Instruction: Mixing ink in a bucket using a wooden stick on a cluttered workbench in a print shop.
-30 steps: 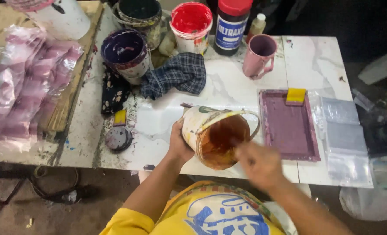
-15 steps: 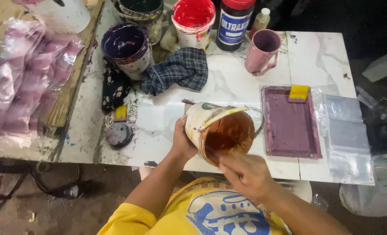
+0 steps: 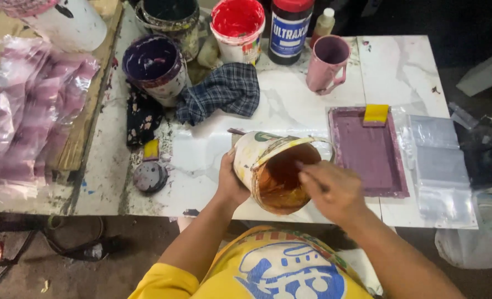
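I'm looking straight down now, and the left hand (image 3: 232, 185) has the paint bucket (image 3: 273, 169) tipped on its side at the near edge of the white table (image 3: 290, 105), fingers wrapped round the back wall, mouth turned toward me. Firm clasp there, no gap. The right hand (image 3: 331, 191) is at the rim, fingers bunched and reaching into the opening; I think it is pinching a small stick or scraper, but the tool is hidden behind the knuckles, so I can't say for sure. Inside the bucket there's only a thin orange-brown coat on the wall and a smear pooled low, so by my reading most of the contents are out and what's left is the scraping of the residue. Just right of the bucket lies the purple screen frame (image 3: 370, 152) with a yellow squeegee (image 3: 376, 113) on its far edge. Further back stand a red paint tub (image 3: 237, 22), a purple paint tub (image 3: 152, 61), a pink mug (image 3: 326, 61) and a crumpled plaid cloth (image 3: 223, 91).
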